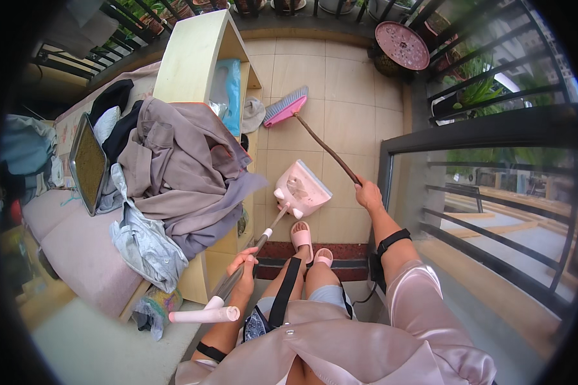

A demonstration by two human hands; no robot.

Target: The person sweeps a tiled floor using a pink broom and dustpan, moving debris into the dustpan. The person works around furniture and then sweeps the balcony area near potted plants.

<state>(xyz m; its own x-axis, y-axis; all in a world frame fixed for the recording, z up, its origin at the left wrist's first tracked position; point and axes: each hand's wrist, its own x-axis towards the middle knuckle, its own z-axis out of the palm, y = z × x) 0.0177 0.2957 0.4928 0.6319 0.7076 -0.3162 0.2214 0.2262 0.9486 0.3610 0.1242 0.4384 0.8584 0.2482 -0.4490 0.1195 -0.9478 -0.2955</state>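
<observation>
My right hand is closed round the brown stick handle of a broom. The broom has a pink head and grey bristles, which rest on the tiles toward the far end of the balcony. My left hand grips the grey pole of a long-handled dustpan. Its pink pan lies on the floor in front of my feet, with some dark dirt visible inside. The pole slants up toward me and ends in a pink T-shaped grip. Broom head and pan are apart.
Piled clothes cover a bench and wooden cabinet on the left. A grey cloth lies by the cabinet's base. Far right stands a pot topped by a pink round tray. A dark-framed glass door flanks my right arm; a raised sill crosses below my slippers.
</observation>
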